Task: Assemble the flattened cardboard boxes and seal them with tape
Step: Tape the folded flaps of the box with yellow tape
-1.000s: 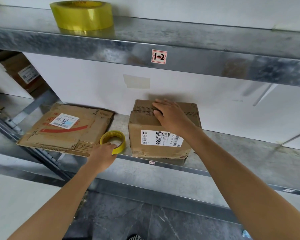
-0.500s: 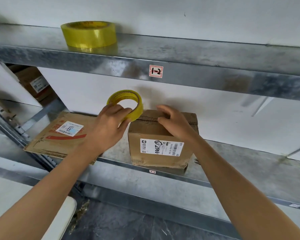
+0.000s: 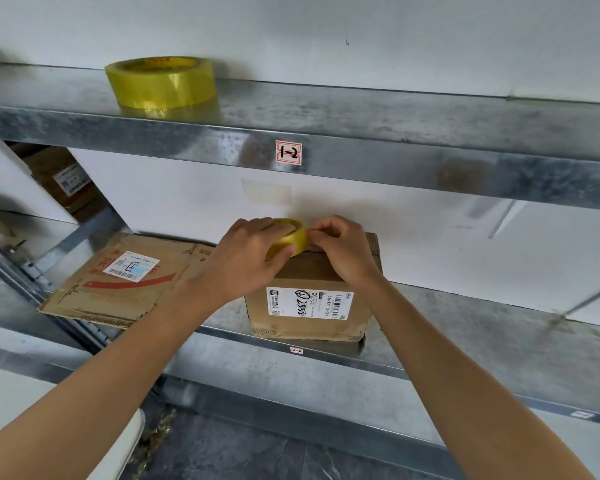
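An assembled cardboard box (image 3: pixel 309 306) with a white label stands on the lower metal shelf (image 3: pixel 482 327). My left hand (image 3: pixel 246 261) grips a small yellow tape roll (image 3: pixel 290 239) over the box's top. My right hand (image 3: pixel 343 251) pinches at the roll's right edge, where the tape end seems to be; the end itself is too small to make out. A flattened cardboard box (image 3: pixel 125 278) with a label and red print lies to the left on the same shelf.
A larger yellow tape roll (image 3: pixel 161 83) sits on the upper shelf (image 3: pixel 361 112), which overhangs the box. Another cardboard box (image 3: pixel 63 181) sits behind a white panel at far left. Dark floor and a white object lie below.
My left hand lifted the small tape roll from the shelf and brought it right onto the box top. My right hand left the box's top and now pinches the roll.
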